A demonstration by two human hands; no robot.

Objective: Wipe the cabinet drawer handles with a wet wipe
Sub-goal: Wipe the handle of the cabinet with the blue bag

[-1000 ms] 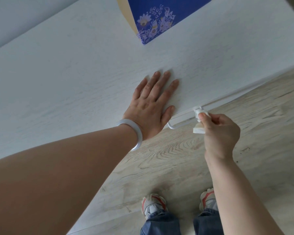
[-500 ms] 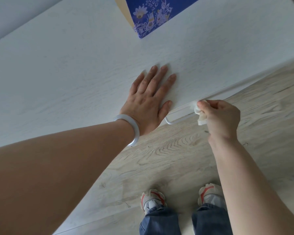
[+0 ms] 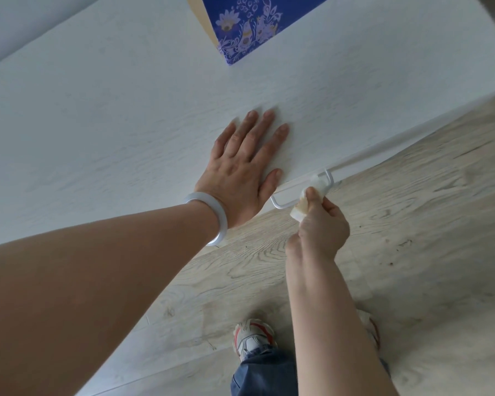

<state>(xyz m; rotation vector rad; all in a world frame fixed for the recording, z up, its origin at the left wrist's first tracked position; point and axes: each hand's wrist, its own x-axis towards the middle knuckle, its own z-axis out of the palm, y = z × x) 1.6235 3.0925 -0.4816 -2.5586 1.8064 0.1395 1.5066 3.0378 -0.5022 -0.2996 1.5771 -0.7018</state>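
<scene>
Drawer handle (image 3: 286,195): thin white wire bar, front edge of cabinet top (image 3: 126,115), below it.
Wet wipe (image 3: 312,192): folded, wrapped over bar, right of middle.
Right hand (image 3: 320,224): thumb and fingers pinching wipe round bar.
Left hand (image 3: 246,164): flat, fingers spread, pressing cabinet top, thumb near handle.
Advice: keep wipe encircling bar, slide full length into both bent ends; left hand steadies cabinet.
Blue patterned box (image 3: 249,24): far back.

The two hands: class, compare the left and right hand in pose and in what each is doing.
The left hand lies flat, fingers straight, on the cabinet top; the right hand is curled, pinching a wipe against the handle. The left wrist wears a bracelet; the right wrist is bare. Both touch the cabinet.
</scene>
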